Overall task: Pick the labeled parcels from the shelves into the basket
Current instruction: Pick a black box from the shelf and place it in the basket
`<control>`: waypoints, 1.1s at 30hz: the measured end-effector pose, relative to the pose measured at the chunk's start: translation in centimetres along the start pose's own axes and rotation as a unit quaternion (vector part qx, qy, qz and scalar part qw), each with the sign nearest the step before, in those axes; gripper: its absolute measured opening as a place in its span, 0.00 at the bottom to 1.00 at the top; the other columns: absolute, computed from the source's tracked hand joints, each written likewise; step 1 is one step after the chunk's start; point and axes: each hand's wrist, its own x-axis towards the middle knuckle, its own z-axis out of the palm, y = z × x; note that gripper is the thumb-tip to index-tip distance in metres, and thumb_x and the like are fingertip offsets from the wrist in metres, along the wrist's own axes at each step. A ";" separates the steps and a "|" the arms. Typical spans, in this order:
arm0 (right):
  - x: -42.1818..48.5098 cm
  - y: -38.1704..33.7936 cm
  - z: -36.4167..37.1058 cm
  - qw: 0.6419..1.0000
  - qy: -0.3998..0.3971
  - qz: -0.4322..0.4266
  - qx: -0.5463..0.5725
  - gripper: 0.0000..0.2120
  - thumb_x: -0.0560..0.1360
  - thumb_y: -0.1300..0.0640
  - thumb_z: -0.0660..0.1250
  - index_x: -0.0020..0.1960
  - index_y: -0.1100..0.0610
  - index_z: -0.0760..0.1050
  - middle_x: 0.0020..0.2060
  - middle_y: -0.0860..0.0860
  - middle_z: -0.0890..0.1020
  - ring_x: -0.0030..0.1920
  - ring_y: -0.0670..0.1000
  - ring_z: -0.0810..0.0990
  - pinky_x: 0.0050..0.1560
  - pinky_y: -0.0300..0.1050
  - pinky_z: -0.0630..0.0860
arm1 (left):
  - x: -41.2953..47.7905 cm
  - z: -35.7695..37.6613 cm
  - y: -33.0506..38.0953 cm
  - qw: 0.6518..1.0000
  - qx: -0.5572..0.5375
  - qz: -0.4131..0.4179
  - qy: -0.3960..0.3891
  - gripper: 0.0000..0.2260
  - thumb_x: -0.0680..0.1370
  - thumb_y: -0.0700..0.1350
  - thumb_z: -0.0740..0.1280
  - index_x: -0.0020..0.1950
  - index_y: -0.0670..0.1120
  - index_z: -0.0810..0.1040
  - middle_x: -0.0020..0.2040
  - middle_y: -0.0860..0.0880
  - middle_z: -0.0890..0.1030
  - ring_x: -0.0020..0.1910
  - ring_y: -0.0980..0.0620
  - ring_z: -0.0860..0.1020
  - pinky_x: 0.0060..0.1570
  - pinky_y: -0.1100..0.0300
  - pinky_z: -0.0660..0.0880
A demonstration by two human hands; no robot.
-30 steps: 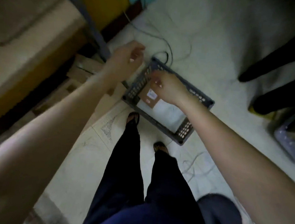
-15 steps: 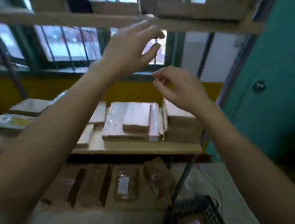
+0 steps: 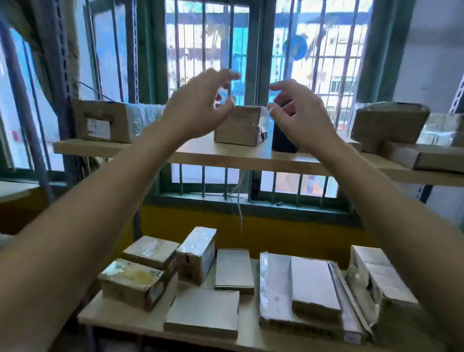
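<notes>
Both arms up at the upper shelf (image 3: 226, 156). The left hand (image 3: 200, 106) and right hand (image 3: 299, 120) flank a small brown parcel (image 3: 237, 127), one on each side. Grip wide on both: fingers spread, loosely curved, holding nothing. Left thumb overlaps the parcel's left edge; can't tell if it touches. The parcel sits flat mid-shelf, squarish face toward the camera, shiny taped end facing right. It looks near-cubic, so the long axis is unclear. A holed box (image 3: 102, 121) sits at the left on the same shelf, a wrapped bundle (image 3: 387, 124) at the right. The lower shelf (image 3: 254, 341) holds flat and boxy packages. Barred window (image 3: 208, 35) behind.
</notes>
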 end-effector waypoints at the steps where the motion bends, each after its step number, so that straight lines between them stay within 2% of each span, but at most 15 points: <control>1: 1.2 0.3 0.8 1.000 -0.019 0.007 -0.022 0.16 0.77 0.55 0.62 0.63 0.56 0.70 0.49 0.52 0.74 0.42 0.49 0.75 0.47 0.41 0.71 | 0.7 0.6 -1.3 1.000 -0.007 -0.012 -0.007 0.19 0.78 0.46 0.61 0.69 0.49 0.68 0.63 0.46 0.75 0.53 0.51 0.77 0.54 0.53 0.74; 6: 6.9 2.0 4.3 0.990 -0.087 0.027 -0.104 0.20 0.76 0.53 0.62 0.66 0.54 0.68 0.59 0.55 0.73 0.46 0.49 0.73 0.50 0.41 0.67 | 4.3 3.8 -6.7 0.996 -0.006 -0.071 -0.060 0.20 0.77 0.45 0.62 0.69 0.47 0.66 0.69 0.42 0.68 0.63 0.43 0.72 0.61 0.45 0.72; 8: 9.3 2.7 5.9 0.989 -0.096 0.039 -0.102 0.19 0.75 0.52 0.63 0.65 0.54 0.70 0.61 0.56 0.73 0.50 0.50 0.74 0.52 0.41 0.67 | 5.6 5.4 -8.4 0.992 -0.028 -0.095 -0.079 0.21 0.77 0.44 0.63 0.70 0.46 0.65 0.70 0.40 0.66 0.64 0.40 0.71 0.62 0.47 0.71; 11: 12.9 4.0 8.6 0.989 -0.084 0.059 -0.111 0.14 0.74 0.52 0.62 0.58 0.55 0.77 0.60 0.55 0.75 0.59 0.53 0.73 0.57 0.43 0.67 | 7.4 8.3 -10.8 0.986 -0.067 -0.133 -0.078 0.22 0.78 0.46 0.62 0.71 0.46 0.64 0.71 0.39 0.64 0.66 0.40 0.68 0.59 0.53 0.70; 13: 14.8 5.0 10.4 0.987 -0.076 0.095 -0.105 0.14 0.73 0.51 0.60 0.54 0.55 0.78 0.59 0.56 0.76 0.60 0.57 0.73 0.61 0.47 0.70 | 8.6 10.2 -12.3 0.982 -0.064 -0.152 -0.087 0.21 0.79 0.49 0.60 0.72 0.47 0.63 0.72 0.38 0.63 0.69 0.41 0.66 0.63 0.53 0.67; 17: 17.8 6.6 13.1 0.972 -0.008 0.217 -0.086 0.17 0.73 0.46 0.60 0.52 0.57 0.76 0.62 0.56 0.73 0.59 0.62 0.74 0.61 0.55 0.72 | 10.9 11.9 -13.7 0.971 -0.121 -0.199 -0.062 0.22 0.81 0.55 0.52 0.73 0.48 0.61 0.74 0.43 0.63 0.72 0.42 0.63 0.69 0.49 0.60; 20: 18.1 8.1 13.9 0.947 -0.024 0.295 -0.127 0.21 0.76 0.48 0.60 0.63 0.60 0.70 0.71 0.65 0.60 0.67 0.66 0.66 0.66 0.58 0.65 | 12.3 11.8 -13.6 0.914 -0.240 -0.308 -0.109 0.29 0.79 0.63 0.47 0.75 0.48 0.55 0.75 0.43 0.59 0.71 0.40 0.63 0.68 0.45 0.62; 21: 18.2 8.8 14.2 0.942 -0.042 0.306 -0.130 0.22 0.77 0.48 0.60 0.65 0.61 0.70 0.71 0.66 0.60 0.65 0.66 0.69 0.63 0.56 0.68 | 12.7 11.8 -13.6 0.885 -0.271 -0.344 -0.158 0.32 0.77 0.65 0.47 0.75 0.48 0.56 0.74 0.41 0.61 0.70 0.38 0.64 0.67 0.43 0.63; 23: 18.0 9.2 14.6 0.945 -0.062 0.294 -0.126 0.23 0.75 0.47 0.60 0.64 0.61 0.71 0.69 0.68 0.65 0.55 0.63 0.77 0.49 0.51 0.73 | 12.9 11.8 -13.4 0.846 -0.289 -0.362 -0.264 0.31 0.77 0.67 0.47 0.69 0.47 0.66 0.65 0.39 0.70 0.63 0.40 0.71 0.64 0.43 0.67; 24: 17.9 9.2 14.7 0.949 -0.061 0.280 -0.127 0.24 0.75 0.47 0.60 0.64 0.61 0.70 0.68 0.68 0.66 0.53 0.62 0.78 0.45 0.48 0.72 | 13.0 12.1 -13.5 0.839 -0.298 -0.355 -0.285 0.25 0.78 0.64 0.50 0.61 0.46 0.71 0.59 0.41 0.73 0.57 0.42 0.74 0.59 0.46 0.71; 26: 17.8 9.4 14.6 0.953 -0.057 0.267 -0.135 0.24 0.75 0.47 0.61 0.66 0.60 0.69 0.68 0.67 0.66 0.57 0.62 0.76 0.47 0.48 0.70 | 13.3 12.7 -13.8 0.839 -0.332 -0.336 -0.270 0.14 0.79 0.56 0.56 0.51 0.46 0.72 0.51 0.43 0.75 0.46 0.47 0.76 0.50 0.52 0.75; 28: 17.3 9.6 14.6 0.962 -0.034 0.242 -0.122 0.25 0.74 0.48 0.62 0.68 0.58 0.66 0.69 0.64 0.65 0.64 0.62 0.72 0.56 0.50 0.71 | 13.3 12.9 -14.6 0.848 -0.364 -0.303 -0.239 0.07 0.79 0.49 0.58 0.49 0.48 0.72 0.45 0.45 0.75 0.42 0.49 0.75 0.44 0.54 0.76; 29: 17.1 9.6 14.6 0.972 -0.014 0.212 -0.102 0.26 0.74 0.49 0.64 0.69 0.56 0.64 0.70 0.62 0.65 0.66 0.61 0.70 0.59 0.50 0.70 | 13.4 12.9 -15.3 0.850 -0.389 -0.285 -0.214 0.05 0.79 0.45 0.58 0.53 0.50 0.72 0.45 0.46 0.75 0.42 0.49 0.76 0.42 0.54 0.77; 31: 16.7 8.9 14.7 0.992 0.036 0.115 -0.048 0.32 0.72 0.52 0.67 0.72 0.53 0.57 0.71 0.59 0.61 0.70 0.60 0.64 0.65 0.55 0.69 | 13.3 13.0 -16.5 0.838 -0.467 -0.243 -0.144 0.23 0.77 0.35 0.60 0.68 0.54 0.63 0.51 0.48 0.77 0.47 0.49 0.77 0.39 0.54 0.78; 33: 16.8 8.1 14.9 0.995 0.093 0.036 0.009 0.37 0.71 0.54 0.68 0.74 0.55 0.53 0.71 0.58 0.60 0.72 0.58 0.60 0.67 0.59 0.68 | 13.2 13.0 -17.0 0.840 -0.503 -0.184 -0.085 0.37 0.73 0.27 0.62 0.72 0.58 0.53 0.55 0.53 0.76 0.51 0.53 0.76 0.35 0.57 0.79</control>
